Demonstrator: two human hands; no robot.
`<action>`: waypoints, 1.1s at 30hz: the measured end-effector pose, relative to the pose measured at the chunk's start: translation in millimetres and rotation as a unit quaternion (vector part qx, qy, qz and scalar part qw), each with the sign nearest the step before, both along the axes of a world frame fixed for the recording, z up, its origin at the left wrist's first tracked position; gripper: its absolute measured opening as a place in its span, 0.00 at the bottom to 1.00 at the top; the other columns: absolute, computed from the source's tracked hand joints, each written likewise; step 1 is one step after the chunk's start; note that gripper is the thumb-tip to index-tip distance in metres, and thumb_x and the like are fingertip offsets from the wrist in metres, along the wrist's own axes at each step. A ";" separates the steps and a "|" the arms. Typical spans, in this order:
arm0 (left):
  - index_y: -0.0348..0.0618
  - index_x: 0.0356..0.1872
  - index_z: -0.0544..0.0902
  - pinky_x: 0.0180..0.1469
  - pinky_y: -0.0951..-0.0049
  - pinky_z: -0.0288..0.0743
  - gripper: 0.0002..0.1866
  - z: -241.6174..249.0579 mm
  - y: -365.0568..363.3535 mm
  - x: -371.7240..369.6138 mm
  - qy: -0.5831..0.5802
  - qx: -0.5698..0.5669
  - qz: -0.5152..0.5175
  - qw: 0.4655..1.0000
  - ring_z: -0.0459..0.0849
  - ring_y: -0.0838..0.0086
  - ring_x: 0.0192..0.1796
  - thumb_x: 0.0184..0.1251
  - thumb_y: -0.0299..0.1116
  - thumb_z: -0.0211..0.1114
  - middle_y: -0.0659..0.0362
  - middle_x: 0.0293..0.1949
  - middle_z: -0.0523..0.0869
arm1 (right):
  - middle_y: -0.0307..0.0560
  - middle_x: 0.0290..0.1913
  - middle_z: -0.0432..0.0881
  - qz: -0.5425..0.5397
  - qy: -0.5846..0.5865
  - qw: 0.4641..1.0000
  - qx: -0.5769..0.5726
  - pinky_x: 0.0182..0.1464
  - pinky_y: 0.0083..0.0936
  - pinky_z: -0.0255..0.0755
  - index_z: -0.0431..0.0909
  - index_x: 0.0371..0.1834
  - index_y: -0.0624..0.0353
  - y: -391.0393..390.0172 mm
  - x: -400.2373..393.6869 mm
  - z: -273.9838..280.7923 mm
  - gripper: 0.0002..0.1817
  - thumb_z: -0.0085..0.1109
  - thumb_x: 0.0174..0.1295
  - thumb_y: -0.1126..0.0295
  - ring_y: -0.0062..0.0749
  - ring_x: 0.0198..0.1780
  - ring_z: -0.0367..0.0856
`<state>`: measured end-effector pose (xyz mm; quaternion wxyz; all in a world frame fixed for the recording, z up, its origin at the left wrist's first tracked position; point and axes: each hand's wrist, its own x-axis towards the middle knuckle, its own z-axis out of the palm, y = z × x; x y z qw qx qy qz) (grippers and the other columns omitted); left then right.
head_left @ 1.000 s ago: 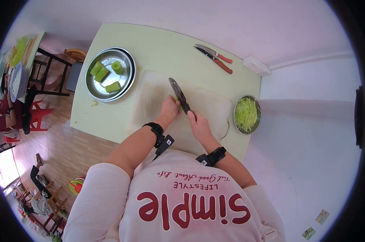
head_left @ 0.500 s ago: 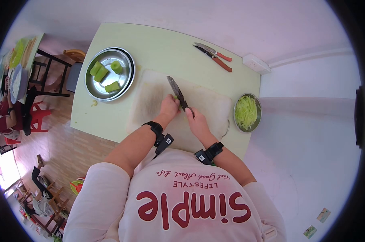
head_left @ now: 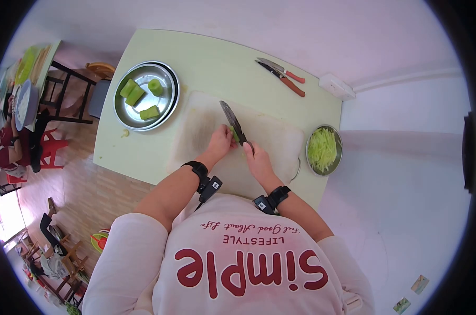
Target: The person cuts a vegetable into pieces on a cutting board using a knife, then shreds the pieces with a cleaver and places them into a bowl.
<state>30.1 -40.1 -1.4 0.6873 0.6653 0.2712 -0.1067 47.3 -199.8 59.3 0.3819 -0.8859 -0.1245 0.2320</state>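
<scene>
My right hand (head_left: 258, 158) is wrapped round the handle of a dark-bladed kitchen knife (head_left: 231, 119), its blade pointing away and to the left over the white cutting board (head_left: 272, 126). Close against the blade, my left hand (head_left: 221, 140) has its fingers curled on a small green vegetable piece (head_left: 234, 134), mostly hidden by the fingers and the knife. Several thick, peeled green vegetable chunks (head_left: 135, 95) lie in a round metal dish (head_left: 123, 113) left of the board. To the right, a metal bowl (head_left: 340, 151) holds pale green shreds (head_left: 322, 149).
Two more knives, one with a red handle (head_left: 295, 77) and one with a brown handle (head_left: 293, 87), lie at the back of the pale green table (head_left: 211, 58). A white socket box (head_left: 337, 86) sits by the far right corner. Another person (head_left: 9, 144) is at a table on the left.
My left hand's fingers have drawn back slightly from the knife, so more of the green piece shows. The right hand keeps its grip on the knife. The whole view has shifted a little.
</scene>
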 end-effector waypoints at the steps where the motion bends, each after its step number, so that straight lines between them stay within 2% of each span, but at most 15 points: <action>1: 0.35 0.37 0.68 0.31 0.71 0.82 0.07 -0.7 0.2 -0.1 0.005 -0.025 -0.002 1.000 0.86 0.69 0.30 0.74 0.29 0.49 0.51 0.30 0.82 | 0.64 0.31 0.80 0.000 0.000 1.000 0.000 0.38 0.47 0.71 0.77 0.43 0.61 -0.4 -0.5 -0.8 0.22 0.46 0.70 0.51 0.62 0.36 0.79; 8: 0.34 0.37 0.68 0.31 0.69 0.83 0.07 11.1 1.1 3.0 0.018 -0.005 -0.011 1.000 0.86 0.67 0.30 0.73 0.29 0.48 0.50 0.29 0.82 | 0.63 0.33 0.80 -0.005 -0.008 1.000 0.005 0.39 0.46 0.72 0.77 0.44 0.60 1.2 -3.7 2.4 0.23 0.44 0.71 0.50 0.60 0.38 0.79; 13: 0.34 0.35 0.69 0.26 0.68 0.81 0.07 13.4 -2.7 7.9 0.035 0.061 -0.001 0.998 0.86 0.66 0.24 0.69 0.29 0.52 0.52 0.23 0.82 | 0.63 0.33 0.81 -0.005 0.000 1.000 0.005 0.40 0.45 0.72 0.78 0.45 0.60 0.7 -3.2 3.9 0.23 0.44 0.71 0.50 0.60 0.38 0.80; 18: 0.35 0.34 0.69 0.25 0.68 0.79 0.07 3.3 -7.7 11.0 0.056 0.115 0.003 0.992 0.85 0.66 0.22 0.67 0.29 0.55 0.52 0.22 0.82 | 0.62 0.31 0.80 -0.020 0.039 0.999 0.031 0.38 0.43 0.72 0.77 0.45 0.61 -5.1 -2.7 16.1 0.22 0.45 0.71 0.51 0.58 0.36 0.80; 25: 0.36 0.32 0.69 0.24 0.67 0.79 0.07 -2.7 -10.5 12.2 0.061 0.152 0.003 0.987 0.84 0.66 0.21 0.66 0.28 0.56 0.52 0.21 0.81 | 0.60 0.29 0.80 0.002 0.011 1.000 0.015 0.36 0.44 0.71 0.77 0.45 0.60 -7.0 -6.4 27.7 0.22 0.45 0.71 0.51 0.58 0.34 0.80; 27: 0.36 0.32 0.70 0.24 0.67 0.79 0.07 -2.7 -10.7 12.3 0.059 0.151 0.004 0.987 0.84 0.66 0.21 0.66 0.28 0.56 0.52 0.21 0.81 | 0.50 0.21 0.73 -0.002 -0.025 0.999 0.020 0.30 0.32 0.68 0.77 0.46 0.63 -5.7 -8.3 25.3 0.21 0.46 0.72 0.54 0.37 0.24 0.74; 28: 0.36 0.32 0.70 0.25 0.67 0.79 0.07 -2.8 -10.5 12.0 0.057 0.150 0.004 0.987 0.84 0.66 0.21 0.66 0.28 0.56 0.51 0.21 0.81 | 0.50 0.21 0.73 -0.002 -0.025 0.999 0.020 0.30 0.32 0.68 0.77 0.46 0.63 -5.0 -8.5 25.8 0.21 0.46 0.72 0.54 0.37 0.24 0.74; 30: 0.36 0.33 0.70 0.25 0.67 0.79 0.07 -4.3 -10.8 12.1 0.057 0.156 0.002 0.986 0.84 0.66 0.21 0.66 0.28 0.55 0.51 0.21 0.81 | 0.60 0.30 0.80 -0.004 0.002 1.000 0.002 0.37 0.44 0.72 0.77 0.46 0.59 -3.8 -8.3 29.5 0.22 0.45 0.71 0.51 0.58 0.35 0.80; 33: 0.35 0.33 0.70 0.25 0.67 0.79 0.07 1.6 -11.0 11.9 0.059 0.153 0.004 0.987 0.85 0.66 0.21 0.66 0.29 0.55 0.51 0.21 0.81 | 0.60 0.31 0.80 -0.008 0.001 1.000 0.004 0.37 0.43 0.72 0.77 0.46 0.59 -2.0 -9.4 31.6 0.22 0.45 0.71 0.51 0.58 0.35 0.80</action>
